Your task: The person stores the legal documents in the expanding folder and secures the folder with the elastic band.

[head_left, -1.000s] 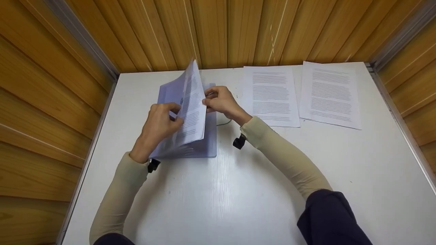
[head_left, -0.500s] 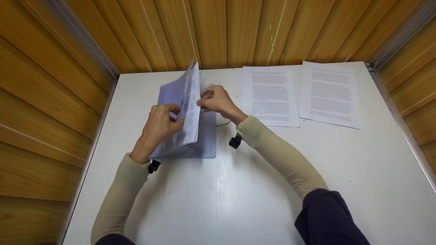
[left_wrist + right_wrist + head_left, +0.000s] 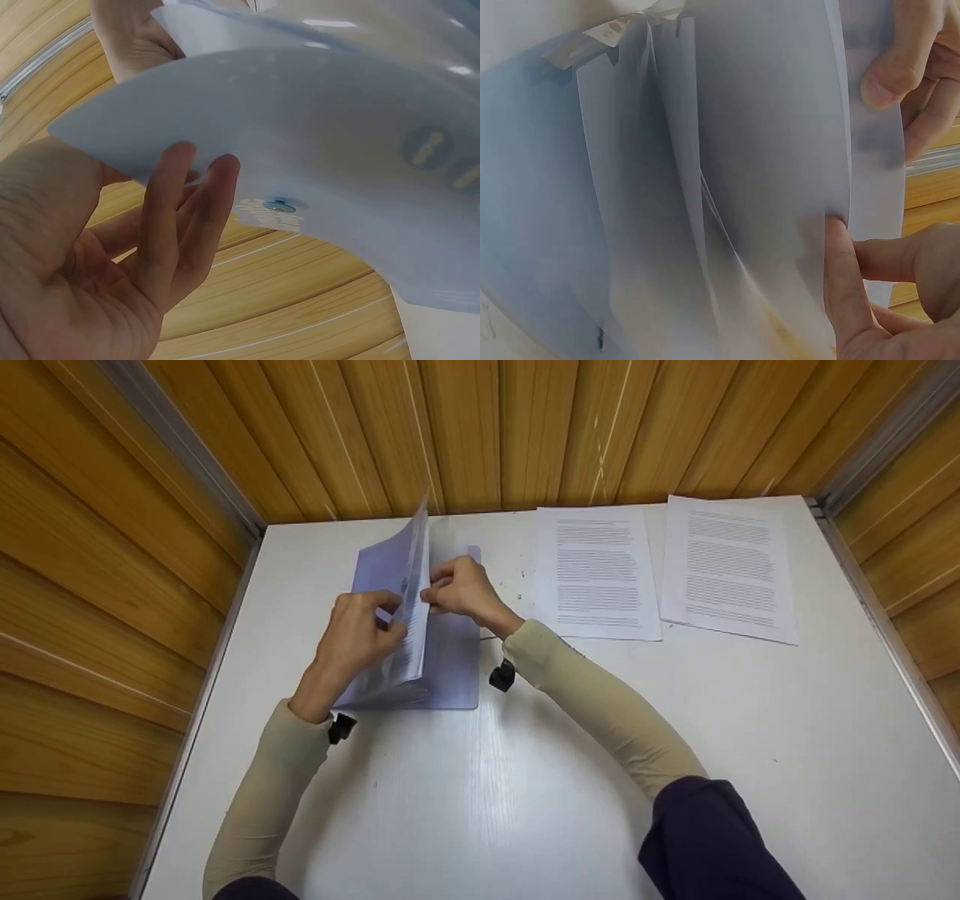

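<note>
Leftward since the earlier frames, our right hand (image 3: 459, 587) has carried the printed sheets (image 3: 417, 641) along, so that we now see them almost edge-on, while our left hand (image 3: 354, 631) has stayed nearly where it was. Our right fingers are closed together on the right-hand edge of those sheets, thumb on one side and fingertips on the other. Our left hand pinches a raised translucent leaf of the folder (image 3: 456, 664), its thumb and fingertips on opposite faces; the left wrist view shows two of these fingertips (image 3: 223, 169) against the leaf. We have the folder open on the desk (image 3: 480, 817), left of the middle and near the far edge, one cover lying flat and the leaves standing up between our hands. Our sheets stand beside the raised leaves; how far they reach in among them we cannot tell. Near the desk's far edge, right of the folder, lies a first loose page (image 3: 598, 574), and a second loose page (image 3: 730, 570), slightly turned, lies just beside it towards the far right corner. Wooden panels (image 3: 540, 435) rise behind that far edge.
</note>
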A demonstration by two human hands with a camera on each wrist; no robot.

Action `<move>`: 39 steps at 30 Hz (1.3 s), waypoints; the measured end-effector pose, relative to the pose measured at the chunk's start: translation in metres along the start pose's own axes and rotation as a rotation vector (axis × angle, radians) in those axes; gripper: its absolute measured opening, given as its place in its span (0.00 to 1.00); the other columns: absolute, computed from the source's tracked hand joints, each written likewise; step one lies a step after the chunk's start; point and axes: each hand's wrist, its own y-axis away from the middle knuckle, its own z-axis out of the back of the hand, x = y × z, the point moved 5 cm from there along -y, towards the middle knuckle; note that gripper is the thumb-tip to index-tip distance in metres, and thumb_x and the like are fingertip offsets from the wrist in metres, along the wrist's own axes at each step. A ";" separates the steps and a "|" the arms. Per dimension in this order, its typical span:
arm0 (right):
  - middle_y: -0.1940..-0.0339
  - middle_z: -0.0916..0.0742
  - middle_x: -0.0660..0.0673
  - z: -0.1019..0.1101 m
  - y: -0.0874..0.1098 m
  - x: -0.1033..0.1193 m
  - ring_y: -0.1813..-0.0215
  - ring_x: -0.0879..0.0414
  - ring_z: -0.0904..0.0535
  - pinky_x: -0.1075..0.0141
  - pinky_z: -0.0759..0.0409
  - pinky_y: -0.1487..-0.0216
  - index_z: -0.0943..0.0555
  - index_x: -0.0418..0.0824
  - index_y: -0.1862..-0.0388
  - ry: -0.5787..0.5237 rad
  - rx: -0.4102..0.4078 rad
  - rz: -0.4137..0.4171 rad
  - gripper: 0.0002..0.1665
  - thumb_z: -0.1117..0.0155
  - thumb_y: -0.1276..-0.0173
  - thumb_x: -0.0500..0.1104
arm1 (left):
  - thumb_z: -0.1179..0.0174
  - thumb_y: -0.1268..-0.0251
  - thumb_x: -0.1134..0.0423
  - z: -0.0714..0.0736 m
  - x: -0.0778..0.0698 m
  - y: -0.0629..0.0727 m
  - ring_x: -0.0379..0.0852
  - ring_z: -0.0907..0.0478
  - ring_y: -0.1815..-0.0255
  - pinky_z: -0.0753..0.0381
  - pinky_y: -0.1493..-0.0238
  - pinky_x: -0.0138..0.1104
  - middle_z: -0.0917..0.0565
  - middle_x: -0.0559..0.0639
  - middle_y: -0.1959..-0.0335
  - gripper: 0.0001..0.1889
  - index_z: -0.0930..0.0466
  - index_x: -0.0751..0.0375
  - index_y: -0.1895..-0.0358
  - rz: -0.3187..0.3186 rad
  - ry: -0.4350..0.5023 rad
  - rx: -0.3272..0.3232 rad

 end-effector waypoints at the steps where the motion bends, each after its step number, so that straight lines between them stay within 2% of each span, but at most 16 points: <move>1: 0.52 0.08 0.33 -0.001 0.000 0.000 0.61 0.51 0.08 0.61 0.09 0.55 0.17 0.25 0.41 0.003 0.000 -0.003 0.21 0.28 0.31 0.32 | 0.39 0.41 0.71 0.000 0.000 0.000 0.56 0.07 0.65 0.08 0.63 0.49 0.08 0.62 0.55 0.18 0.11 0.72 0.49 -0.001 0.003 -0.003; 7: 0.49 0.09 0.34 -0.004 0.001 0.001 0.59 0.49 0.07 0.66 0.10 0.59 0.19 0.25 0.38 0.011 -0.005 -0.023 0.25 0.27 0.31 0.34 | 0.39 0.43 0.72 0.002 0.001 0.002 0.56 0.07 0.65 0.08 0.63 0.50 0.08 0.62 0.54 0.19 0.11 0.72 0.48 0.007 0.019 -0.015; 22: 0.48 0.10 0.33 -0.002 0.004 -0.001 0.58 0.47 0.07 0.63 0.09 0.59 0.19 0.27 0.40 -0.024 0.003 -0.029 0.23 0.27 0.31 0.32 | 0.36 0.40 0.71 0.004 0.001 0.005 0.57 0.07 0.63 0.08 0.64 0.49 0.08 0.63 0.54 0.18 0.11 0.73 0.47 0.024 0.007 -0.039; 31: 0.49 0.09 0.34 0.008 0.010 0.001 0.61 0.49 0.07 0.54 0.09 0.50 0.17 0.27 0.41 -0.048 -0.006 0.019 0.22 0.27 0.32 0.32 | 0.39 0.40 0.72 0.003 0.006 0.008 0.57 0.08 0.63 0.08 0.64 0.50 0.09 0.64 0.55 0.19 0.12 0.74 0.46 0.028 0.028 -0.074; 36: 0.48 0.10 0.34 0.017 0.015 0.000 0.56 0.48 0.07 0.59 0.09 0.51 0.17 0.29 0.39 -0.022 -0.006 0.044 0.23 0.27 0.32 0.34 | 0.39 0.41 0.71 0.000 0.010 0.010 0.55 0.08 0.67 0.08 0.65 0.49 0.08 0.63 0.55 0.20 0.11 0.73 0.46 0.031 0.043 -0.115; 39: 0.47 0.10 0.34 0.023 0.019 0.000 0.55 0.47 0.07 0.57 0.09 0.49 0.17 0.29 0.39 -0.013 -0.014 0.057 0.24 0.27 0.32 0.34 | 0.40 0.41 0.71 -0.002 0.011 0.012 0.54 0.08 0.67 0.09 0.66 0.48 0.08 0.63 0.56 0.19 0.11 0.72 0.47 0.026 0.065 -0.146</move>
